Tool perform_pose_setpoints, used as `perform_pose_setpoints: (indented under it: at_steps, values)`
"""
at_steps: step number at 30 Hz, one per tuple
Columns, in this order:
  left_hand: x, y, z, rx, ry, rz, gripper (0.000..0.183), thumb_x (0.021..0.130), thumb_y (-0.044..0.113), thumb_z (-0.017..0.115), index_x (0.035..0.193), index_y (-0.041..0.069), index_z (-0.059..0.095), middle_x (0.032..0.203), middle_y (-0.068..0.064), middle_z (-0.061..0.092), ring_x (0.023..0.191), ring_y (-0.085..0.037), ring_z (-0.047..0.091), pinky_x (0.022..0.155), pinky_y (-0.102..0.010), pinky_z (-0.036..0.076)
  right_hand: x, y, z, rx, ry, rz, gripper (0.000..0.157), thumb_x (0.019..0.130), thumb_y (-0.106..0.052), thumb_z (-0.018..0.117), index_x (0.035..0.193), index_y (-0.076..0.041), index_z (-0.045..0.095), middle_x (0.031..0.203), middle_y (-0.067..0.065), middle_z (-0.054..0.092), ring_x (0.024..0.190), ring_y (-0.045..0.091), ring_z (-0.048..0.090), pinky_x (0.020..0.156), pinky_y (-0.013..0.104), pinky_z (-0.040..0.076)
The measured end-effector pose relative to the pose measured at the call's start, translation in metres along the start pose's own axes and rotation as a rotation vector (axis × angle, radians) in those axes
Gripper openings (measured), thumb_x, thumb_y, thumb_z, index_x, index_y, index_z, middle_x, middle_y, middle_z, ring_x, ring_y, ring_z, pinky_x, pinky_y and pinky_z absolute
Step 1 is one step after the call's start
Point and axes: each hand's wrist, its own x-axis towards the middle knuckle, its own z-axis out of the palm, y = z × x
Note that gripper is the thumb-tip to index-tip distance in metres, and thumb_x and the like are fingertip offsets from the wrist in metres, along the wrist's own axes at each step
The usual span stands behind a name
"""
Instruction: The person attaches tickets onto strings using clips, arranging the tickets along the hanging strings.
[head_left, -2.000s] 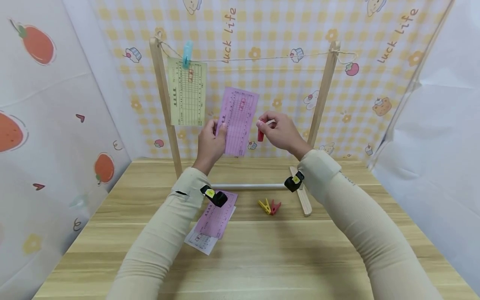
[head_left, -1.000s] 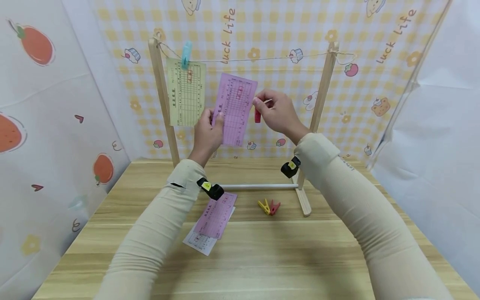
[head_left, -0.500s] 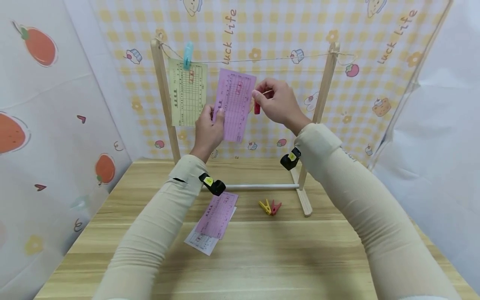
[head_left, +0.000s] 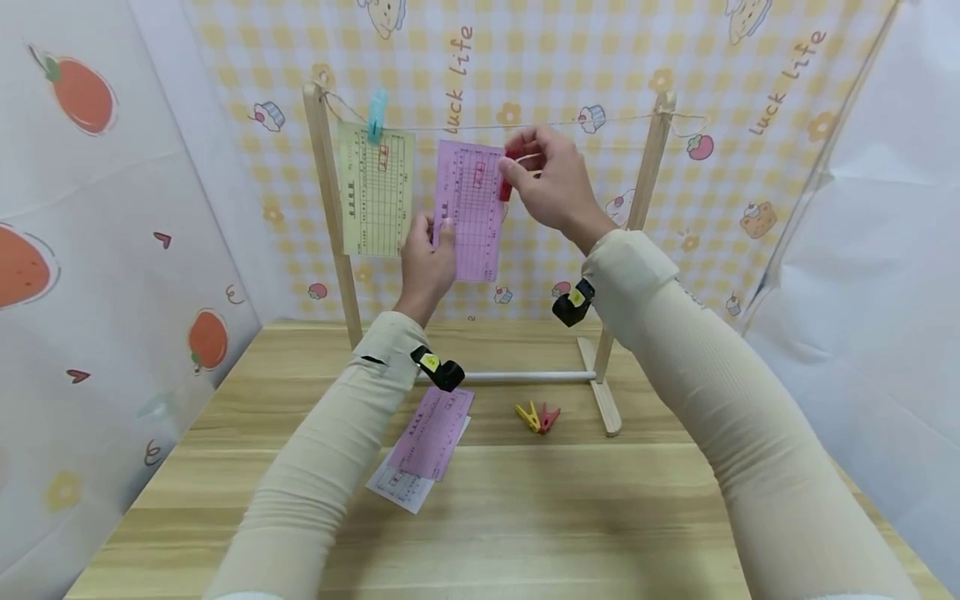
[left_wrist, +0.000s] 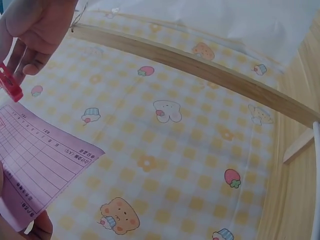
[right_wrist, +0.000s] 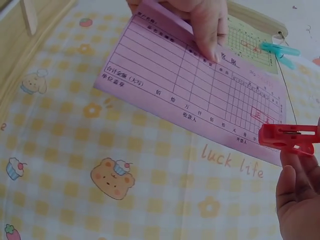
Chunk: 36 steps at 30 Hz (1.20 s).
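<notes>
My left hand pinches a pink printed receipt slip by its left edge, thumb in front, and holds it upright just under the string. In my right hand is a red clothespin, pinched at the slip's upper right corner. The right wrist view has the red clothespin overlapping the end of the pink slip. To the left, a yellow-green slip hangs from the string by a light blue clothespin.
Two wooden posts carry the string, with a white rod low between them. A yellow clothespin and another red clothespin lie on the table. Another pink slip lies over a white slip.
Both hands have risen toward the string, the left bringing the pink slip up and straighter. My right hand has moved the red clothespin up from beside the slip to its upper right corner.
</notes>
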Motion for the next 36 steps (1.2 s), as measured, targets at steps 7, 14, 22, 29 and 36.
perform_pose_setpoints:
  at_steps: [7, 14, 22, 29, 36]
  values:
    - [0.002, 0.002, 0.003, -0.006, 0.021, -0.007, 0.021, 0.104, 0.025, 0.044, 0.107, 0.004, 0.048, 0.099, -0.012, 0.059, 0.082, -0.022, 0.058, 0.067, -0.032, 0.050, 0.012, -0.006, -0.003, 0.051, 0.051, -0.036, 0.025, 0.092, -0.010, 0.065, 0.113, -0.005, 0.053, 0.108, 0.006, 0.060, 0.097, 0.017, 0.063, 0.084, 0.028, 0.050]
    - [0.006, 0.003, 0.006, -0.012, 0.031, -0.029, 0.023, 0.104, 0.028, 0.043, 0.108, 0.006, 0.047, 0.098, -0.009, 0.057, 0.080, -0.019, 0.056, 0.065, -0.031, 0.047, 0.024, -0.013, -0.006, 0.027, 0.116, -0.140, 0.014, 0.090, -0.002, 0.067, 0.093, -0.006, 0.053, 0.096, 0.003, 0.059, 0.091, 0.015, 0.059, 0.085, 0.024, 0.044]
    - [0.008, 0.003, 0.008, -0.017, 0.030, -0.038, 0.025, 0.104, 0.029, 0.043, 0.111, 0.006, 0.049, 0.097, -0.010, 0.060, 0.081, -0.021, 0.059, 0.065, -0.031, 0.049, 0.038, -0.018, -0.005, 0.118, 0.191, -0.172, 0.036, 0.088, 0.001, 0.068, 0.070, -0.005, 0.037, 0.086, 0.005, 0.064, 0.085, 0.014, 0.062, 0.062, 0.025, 0.037]
    - [0.010, 0.003, 0.008, -0.036, 0.027, -0.046, 0.024, 0.104, 0.029, 0.043, 0.112, 0.007, 0.049, 0.097, -0.009, 0.060, 0.082, -0.020, 0.059, 0.065, -0.031, 0.049, 0.052, -0.030, -0.003, 0.149, 0.223, -0.206, 0.045, 0.088, 0.001, 0.066, 0.064, -0.007, 0.030, 0.080, 0.009, 0.065, 0.088, 0.016, 0.067, 0.068, 0.024, 0.041]
    - [0.012, 0.001, 0.009, -0.044, 0.010, -0.046, 0.025, 0.105, 0.031, 0.042, 0.111, 0.008, 0.048, 0.097, -0.007, 0.058, 0.079, -0.018, 0.056, 0.064, -0.029, 0.045, 0.061, -0.040, -0.001, 0.164, 0.233, -0.137, 0.044, 0.090, -0.001, 0.065, 0.064, -0.007, 0.030, 0.080, 0.007, 0.066, 0.086, 0.016, 0.065, 0.069, 0.023, 0.040]
